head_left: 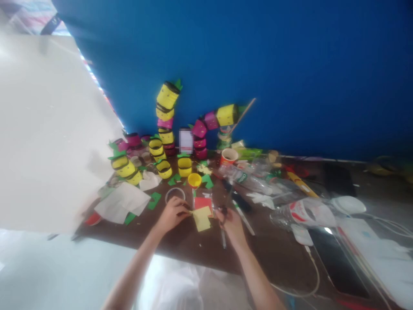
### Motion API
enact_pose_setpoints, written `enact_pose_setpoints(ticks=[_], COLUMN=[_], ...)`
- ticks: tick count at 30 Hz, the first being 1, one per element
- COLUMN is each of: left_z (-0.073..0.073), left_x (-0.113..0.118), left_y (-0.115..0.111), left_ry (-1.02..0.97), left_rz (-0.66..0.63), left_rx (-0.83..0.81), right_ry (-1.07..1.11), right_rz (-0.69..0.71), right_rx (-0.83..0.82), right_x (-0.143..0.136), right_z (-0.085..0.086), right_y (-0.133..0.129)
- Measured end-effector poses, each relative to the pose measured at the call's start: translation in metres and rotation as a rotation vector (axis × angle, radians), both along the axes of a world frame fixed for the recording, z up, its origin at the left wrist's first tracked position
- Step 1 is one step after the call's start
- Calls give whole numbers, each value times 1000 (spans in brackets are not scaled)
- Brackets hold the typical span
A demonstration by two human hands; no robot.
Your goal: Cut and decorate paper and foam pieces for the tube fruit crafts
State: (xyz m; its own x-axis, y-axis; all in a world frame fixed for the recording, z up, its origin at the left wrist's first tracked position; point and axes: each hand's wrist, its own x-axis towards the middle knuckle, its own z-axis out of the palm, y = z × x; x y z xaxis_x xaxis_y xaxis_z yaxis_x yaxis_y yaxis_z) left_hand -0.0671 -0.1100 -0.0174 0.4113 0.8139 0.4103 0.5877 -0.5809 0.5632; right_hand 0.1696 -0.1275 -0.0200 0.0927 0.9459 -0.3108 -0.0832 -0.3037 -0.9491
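Observation:
My left hand (174, 213) pinches the left edge of a pale yellow piece of paper (202, 219) just above the brown table. Behind that paper lies a red piece of paper (202, 202). To the right, my right hand (231, 221) is closed around what look like dark-handled scissors (222, 209), blurred and partly covered by the fingers. A pen (223, 239) lies below this hand. Close behind my left hand rests a roll of tape (175, 195). A small yellow cup (194, 181) stands beyond the red paper.
Yellow and magenta paper-covered cups (166, 137) are stacked along the blue wall. White paper (124, 201) and green scraps (155, 200) lie at left. Plastic bottles (309, 212), a marker (243, 218), a dark phone (338, 261) and a white cable (318, 275) occupy the right.

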Motion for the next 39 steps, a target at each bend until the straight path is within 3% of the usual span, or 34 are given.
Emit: enact_pose_setpoints(ticks=[6,12,15,18,21,28,35,39], left_z=[-2,2,5,5,1,-11,-5,-5], left_x=[11,23,31,41,51,65,68,71], left_y=[-3,1,3,2,0,2,14,21], left_ry=[-1,50,-39,-253,-361,-468,-584,-635], left_rz=[-54,-162,-76,103,101,113,129,136], left_rx=[268,288,138,-216,-473,-588,-691,-710], right_ry=[65,83,83,82,76,-11,-155,-145], right_rz=[140,124,96,61,39,-46,-204,-91], right_rx=[-66,-44,-20,5,33,60,114,92], right_x=[-27,-31,-29,-27,-27,-28,-11,-5], right_z=[11,9,6,5,4,6,6,9], right_y=[6,13,15,16,16,14,25,31])
